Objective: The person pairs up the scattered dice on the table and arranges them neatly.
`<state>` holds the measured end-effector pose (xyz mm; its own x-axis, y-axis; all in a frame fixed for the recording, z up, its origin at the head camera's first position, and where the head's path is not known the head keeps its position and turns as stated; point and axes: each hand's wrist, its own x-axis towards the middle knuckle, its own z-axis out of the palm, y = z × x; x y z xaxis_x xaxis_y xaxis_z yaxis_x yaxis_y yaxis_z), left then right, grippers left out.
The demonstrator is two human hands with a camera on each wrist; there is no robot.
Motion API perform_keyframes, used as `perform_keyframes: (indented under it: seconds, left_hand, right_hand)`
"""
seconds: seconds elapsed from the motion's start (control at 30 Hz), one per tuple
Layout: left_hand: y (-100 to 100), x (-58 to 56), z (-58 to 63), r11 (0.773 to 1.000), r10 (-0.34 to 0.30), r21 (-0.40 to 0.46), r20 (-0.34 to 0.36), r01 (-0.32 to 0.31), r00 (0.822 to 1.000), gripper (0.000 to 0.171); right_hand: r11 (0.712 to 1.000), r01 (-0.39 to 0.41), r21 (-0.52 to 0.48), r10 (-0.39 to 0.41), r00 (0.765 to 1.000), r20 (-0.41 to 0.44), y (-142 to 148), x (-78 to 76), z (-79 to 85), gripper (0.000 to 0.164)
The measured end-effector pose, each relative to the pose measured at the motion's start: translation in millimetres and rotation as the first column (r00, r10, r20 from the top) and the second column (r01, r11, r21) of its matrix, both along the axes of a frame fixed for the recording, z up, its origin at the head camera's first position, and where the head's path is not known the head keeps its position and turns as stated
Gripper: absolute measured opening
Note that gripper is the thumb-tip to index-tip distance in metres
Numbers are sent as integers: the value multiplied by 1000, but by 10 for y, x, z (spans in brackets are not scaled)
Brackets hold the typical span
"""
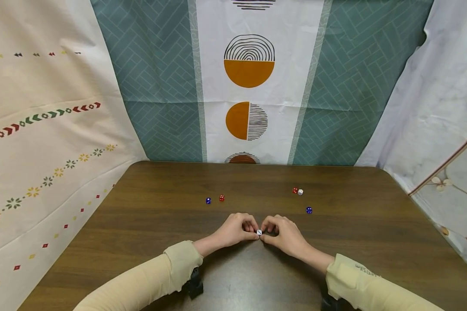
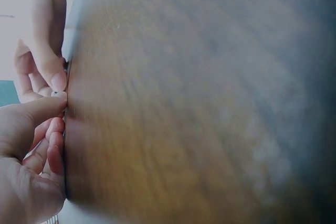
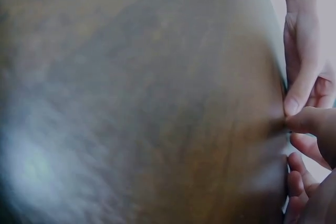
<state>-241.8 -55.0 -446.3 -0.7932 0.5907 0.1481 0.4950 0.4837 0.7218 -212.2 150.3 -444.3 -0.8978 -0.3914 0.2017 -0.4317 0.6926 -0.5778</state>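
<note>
A small white die [image 1: 259, 232] with dark pips sits between the fingertips of both hands, low over the middle of the table. From its left side my left hand [image 1: 239, 229] pinches it with thumb and forefinger. My right hand [image 1: 286, 234] grips the same die from the right, its thumb and forefinger curved in. Seen from the left wrist, the two thumbs nearly meet, with a bit of the white die [image 2: 55, 93] showing between them. In the right wrist view the thumbs hide the die.
Beyond the left hand lie a blue die [image 1: 208, 201] and a red die [image 1: 222, 198]. Past the right hand, another red die [image 1: 295, 190] stands beside a second white die [image 1: 300, 191], with a blue die [image 1: 309, 210] closer in. Patterned cloths hang around the brown wooden table [image 1: 249, 276].
</note>
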Motion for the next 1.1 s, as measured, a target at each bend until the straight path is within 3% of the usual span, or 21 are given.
perform_keyframes:
  seconds: [0.17, 0.27, 0.47, 0.67, 0.9, 1.1]
  left_hand:
    - [0, 2, 18, 1000, 2, -10, 29, -1, 1000, 9]
    - [-1, -2, 21, 1000, -1, -4, 33, 1, 999, 9]
    - [-8, -6, 11, 1000, 3, 6, 37, -3, 999, 9]
    - [-15, -1, -13, 1000, 9, 9, 58, -9, 998, 9]
    - [-20, -2, -21, 1000, 9, 18, 67, -10, 998, 9]
    - [-16, -10, -16, 1000, 4, 16, 70, -5, 998, 10]
  right_hand:
    - [995, -98, -30, 100, 992, 80, 94, -92, 103, 10]
    - [993, -114, -30, 116, 989, 95, 192, -190, 210, 7]
    - [1000, -10, 13, 10, 1000, 9, 436, -458, 429, 5]
    - [996, 88, 10, -87, 994, -67, 695, -766, 557, 6]
    - [982, 189, -13, -189, 977, -101, 923, -1029, 465, 15]
    - [973, 229, 7, -228, 969, -96, 1051, -1084, 298, 19]
